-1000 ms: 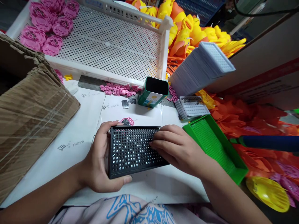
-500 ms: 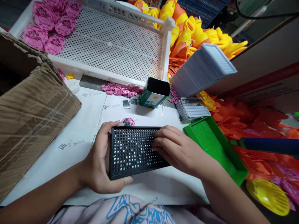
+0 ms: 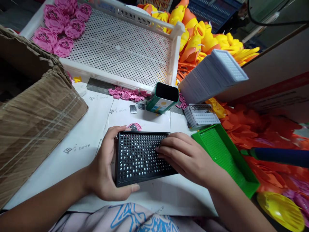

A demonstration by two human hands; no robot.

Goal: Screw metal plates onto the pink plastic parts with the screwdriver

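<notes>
A black perforated tray [image 3: 135,158], its holes filled with small shiny pieces, lies on the white table sheet [image 3: 79,135] in front of me. My left hand [image 3: 106,167] grips its left end, thumb under the near edge and fingers over the far edge. My right hand [image 3: 185,158] rests on the tray's right part, fingers curled and pressed onto the holes. A small pink part [image 3: 136,126] lies just beyond the tray.
A cardboard box [image 3: 36,109] stands at left. A white perforated crate [image 3: 120,48] with pink parts [image 3: 60,29] is behind. A green tin [image 3: 163,97], loose pink bits [image 3: 127,94], stacked grey trays [image 3: 212,75], a green tray [image 3: 224,158] and orange-yellow toys [image 3: 200,32] sit right.
The view has shifted slightly. My right fingers have slid a little over the tray's holes. My left hand keeps its grip on the tray.
</notes>
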